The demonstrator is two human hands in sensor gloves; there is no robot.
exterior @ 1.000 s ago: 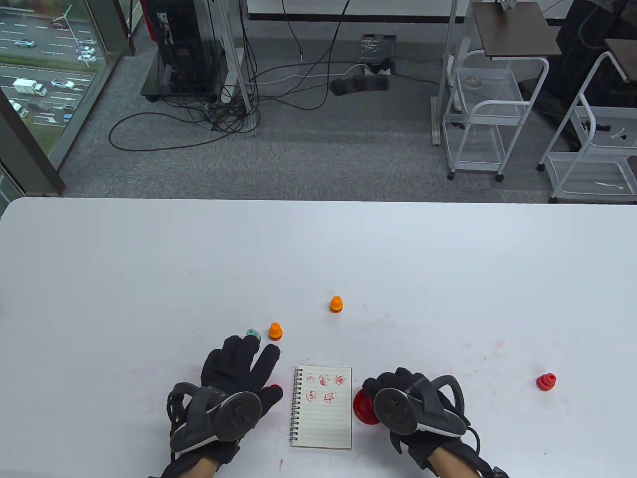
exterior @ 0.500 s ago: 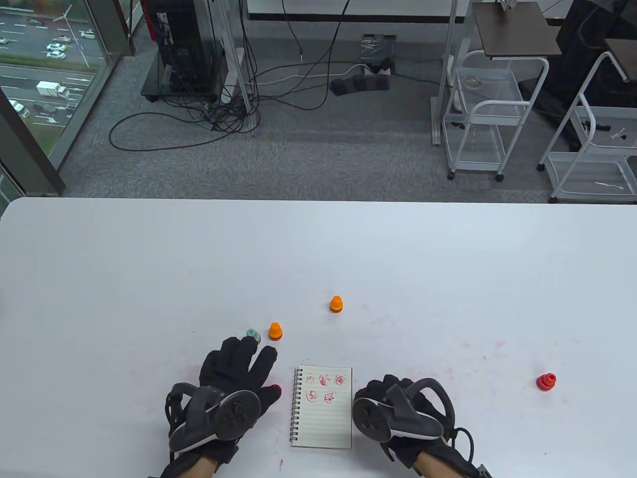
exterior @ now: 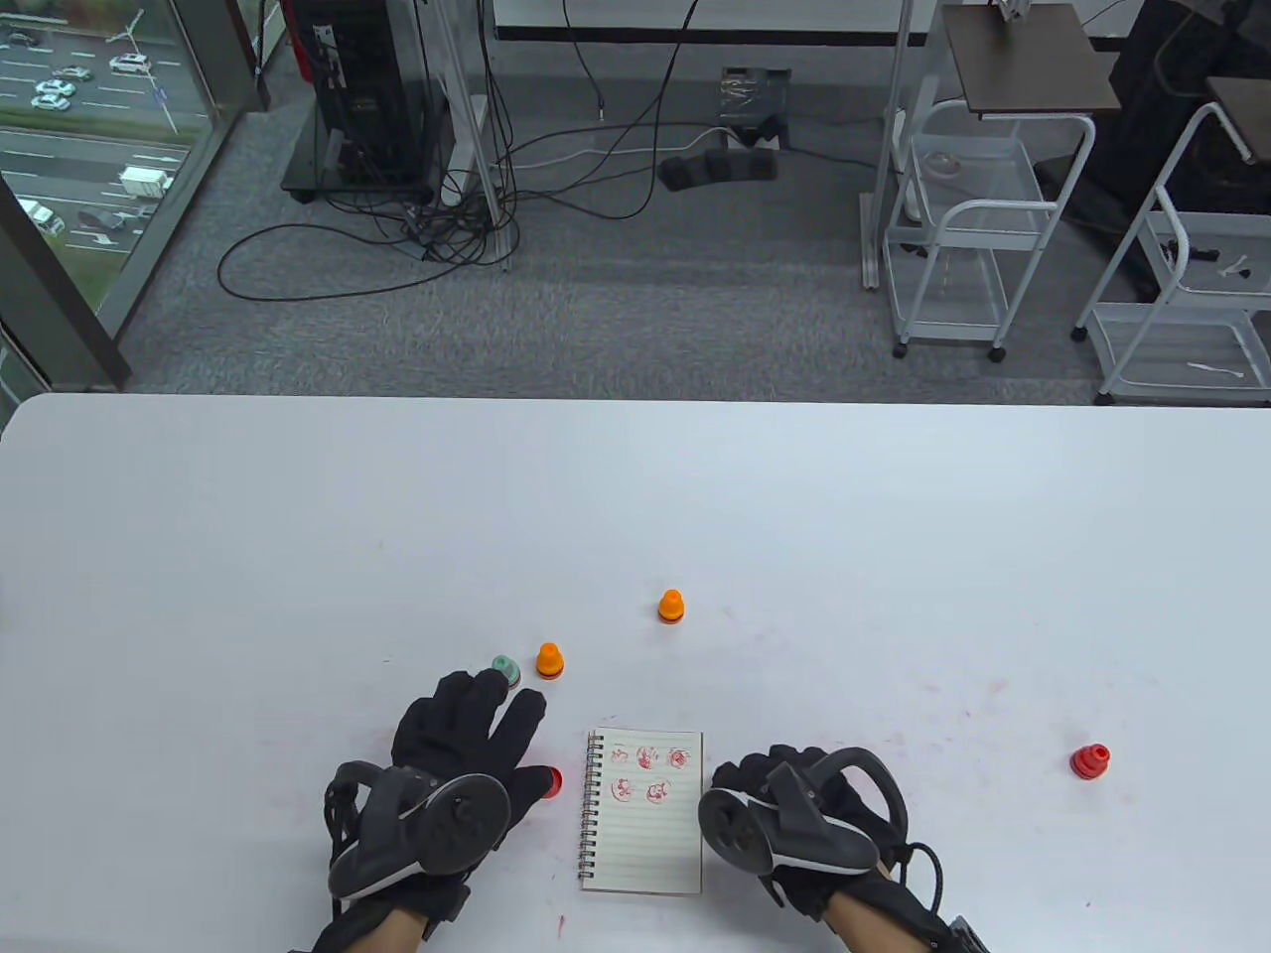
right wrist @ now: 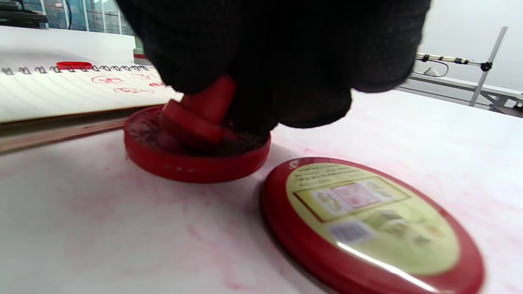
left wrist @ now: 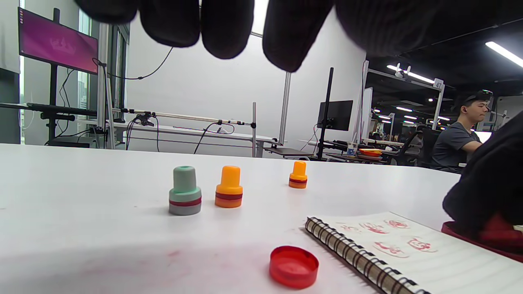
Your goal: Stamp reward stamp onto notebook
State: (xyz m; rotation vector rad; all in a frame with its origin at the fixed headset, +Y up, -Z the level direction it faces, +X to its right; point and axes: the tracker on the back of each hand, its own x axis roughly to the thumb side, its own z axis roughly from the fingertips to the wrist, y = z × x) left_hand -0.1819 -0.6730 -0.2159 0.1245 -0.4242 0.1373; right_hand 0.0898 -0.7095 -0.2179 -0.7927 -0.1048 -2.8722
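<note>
Since a second ago, my right hand (exterior: 794,829) has slid left and now covers the red ink pad (right wrist: 196,157) it sat beside. It grips the red reward stamp (right wrist: 204,108), pressed tilted into the pad, just off the right edge of the notebook (exterior: 643,824). That spiral notebook lies near the surface's (exterior: 635,496) front edge, with five red imprints on its upper lines. The pad's lid (right wrist: 372,222) lies label-up beside the pad. My left hand (exterior: 447,784) rests flat with fingers spread, gripping nothing, left of the notebook by a small red cap (left wrist: 293,266). Beyond stand a green stamp (left wrist: 185,190) and two orange stamps (left wrist: 229,186). A red stamp (exterior: 1089,761) sits well apart to the right.
</note>
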